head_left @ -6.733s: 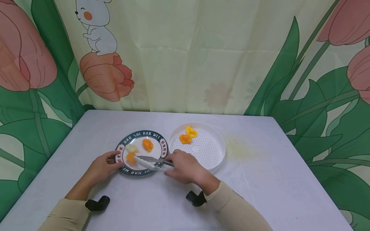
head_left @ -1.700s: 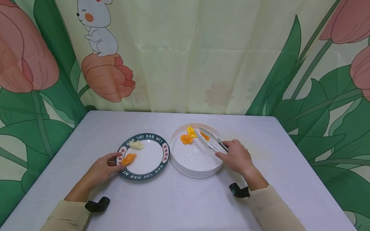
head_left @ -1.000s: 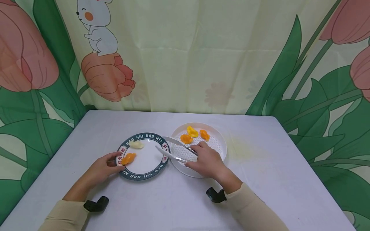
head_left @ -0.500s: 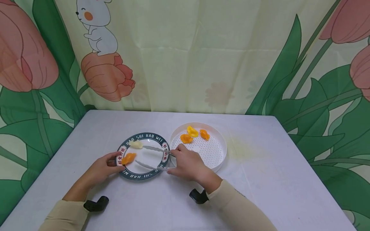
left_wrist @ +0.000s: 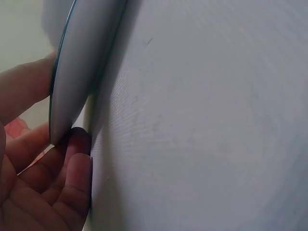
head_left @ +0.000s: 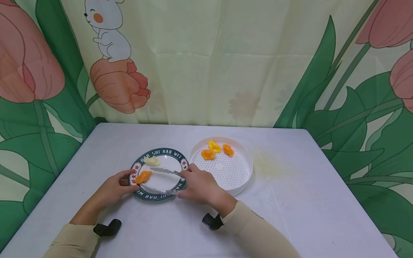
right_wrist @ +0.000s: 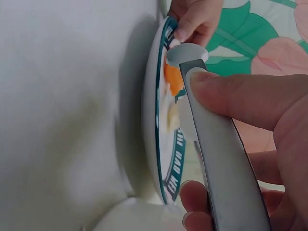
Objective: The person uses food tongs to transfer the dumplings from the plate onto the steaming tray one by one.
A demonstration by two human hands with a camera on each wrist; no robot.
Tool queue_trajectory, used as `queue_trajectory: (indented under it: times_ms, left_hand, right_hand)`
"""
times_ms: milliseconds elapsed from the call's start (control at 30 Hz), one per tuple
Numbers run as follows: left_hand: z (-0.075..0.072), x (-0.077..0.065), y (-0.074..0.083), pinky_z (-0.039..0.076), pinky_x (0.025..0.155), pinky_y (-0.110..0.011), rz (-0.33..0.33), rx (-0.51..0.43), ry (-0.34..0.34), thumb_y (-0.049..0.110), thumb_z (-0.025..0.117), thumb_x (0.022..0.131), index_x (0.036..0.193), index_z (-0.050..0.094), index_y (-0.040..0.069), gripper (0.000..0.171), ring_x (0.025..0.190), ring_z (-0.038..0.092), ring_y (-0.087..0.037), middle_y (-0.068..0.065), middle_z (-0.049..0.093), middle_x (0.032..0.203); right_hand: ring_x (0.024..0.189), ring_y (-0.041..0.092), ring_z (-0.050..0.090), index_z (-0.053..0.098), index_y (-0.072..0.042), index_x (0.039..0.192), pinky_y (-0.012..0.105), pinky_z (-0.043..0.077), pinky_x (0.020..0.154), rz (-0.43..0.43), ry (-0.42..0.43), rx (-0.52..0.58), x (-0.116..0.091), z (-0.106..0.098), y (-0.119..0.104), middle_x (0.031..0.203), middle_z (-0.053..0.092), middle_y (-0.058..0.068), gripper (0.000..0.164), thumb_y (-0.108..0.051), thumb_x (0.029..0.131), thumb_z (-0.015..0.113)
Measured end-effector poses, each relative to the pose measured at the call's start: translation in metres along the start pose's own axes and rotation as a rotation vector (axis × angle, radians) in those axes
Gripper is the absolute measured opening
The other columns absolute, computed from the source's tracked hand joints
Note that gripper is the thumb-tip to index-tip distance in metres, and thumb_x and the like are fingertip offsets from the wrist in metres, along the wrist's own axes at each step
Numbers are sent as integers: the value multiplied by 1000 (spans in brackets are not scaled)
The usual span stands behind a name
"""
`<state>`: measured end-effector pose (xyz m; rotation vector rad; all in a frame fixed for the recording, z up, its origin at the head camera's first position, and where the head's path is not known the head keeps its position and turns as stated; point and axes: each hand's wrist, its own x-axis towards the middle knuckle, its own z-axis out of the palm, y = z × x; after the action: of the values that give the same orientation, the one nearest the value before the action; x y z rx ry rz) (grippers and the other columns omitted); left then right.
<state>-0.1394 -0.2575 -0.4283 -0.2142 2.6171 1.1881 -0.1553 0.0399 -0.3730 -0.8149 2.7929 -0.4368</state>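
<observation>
My left hand [head_left: 113, 186] pinches the left rim of a white plate [head_left: 171, 165] with a dark green lettered border. The left wrist view shows the thumb over the rim and curled fingers below it. An orange dumpling-shaped piece [head_left: 144, 177] lies near that hand, and a pale one [head_left: 152, 161] sits farther back on the plate. Over the plate, my right hand [head_left: 201, 186] grips metal tongs [head_left: 165, 171]. Their arms stand spread, with one tip on each side of the orange piece's right end and nothing clamped. The right wrist view shows the thumb pressing the tongs' handle [right_wrist: 219, 159].
Right of the plate stands a round white tray [head_left: 226, 175] with a perforated bottom. In it, near the back, lie a yellow piece [head_left: 214, 146] and two orange pieces [head_left: 228, 150]. A white cloth [head_left: 306, 200] covers the table; a printed curtain [head_left: 206, 71] hangs behind.
An orange piece has gone from the plate to the tray, where the tongs let it go. The right hand then brought the spread tongs left over the plate. The left hand stays on the rim.
</observation>
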Motion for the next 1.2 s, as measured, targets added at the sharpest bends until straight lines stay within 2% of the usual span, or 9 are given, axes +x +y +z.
queue_trajectory:
  times_ms: [300,600,767,1067,1200]
  left_hand:
    - [1,1,-1,51,94,-53,4,0,-6,42,78,86,153,34,0,91,116,48,-44,-33,47,135]
    - [1,3,-3,51,95,-53,28,-20,-9,40,78,87,152,33,-1,89,120,50,-44,-33,49,136]
    - [2,1,-1,51,94,-53,17,-20,-6,40,78,87,153,33,-1,89,120,49,-44,-33,49,136]
    - [1,1,-2,53,92,-51,17,1,4,40,78,87,152,34,-1,89,119,49,-43,-32,50,134]
    - [1,2,-3,52,92,-52,24,9,9,41,78,87,152,34,-1,89,119,49,-44,-31,51,133]
  right_hand:
    - [81,14,51,65,-11,132,20,44,62,13,-1,-23,8,8,-6,111,55,5,56,-40,85,77]
    - [80,15,51,66,-11,129,22,45,64,29,1,6,10,10,-6,108,55,4,45,-34,91,70]
    - [81,16,52,65,-10,132,22,45,66,30,28,46,6,6,-2,113,56,5,48,-36,91,71]
    - [79,16,51,64,-10,135,23,45,63,36,81,114,-5,-6,12,110,56,5,55,-38,88,74]
    - [81,18,51,65,-10,133,27,46,65,49,102,151,-12,-13,20,107,55,4,53,-37,88,75]
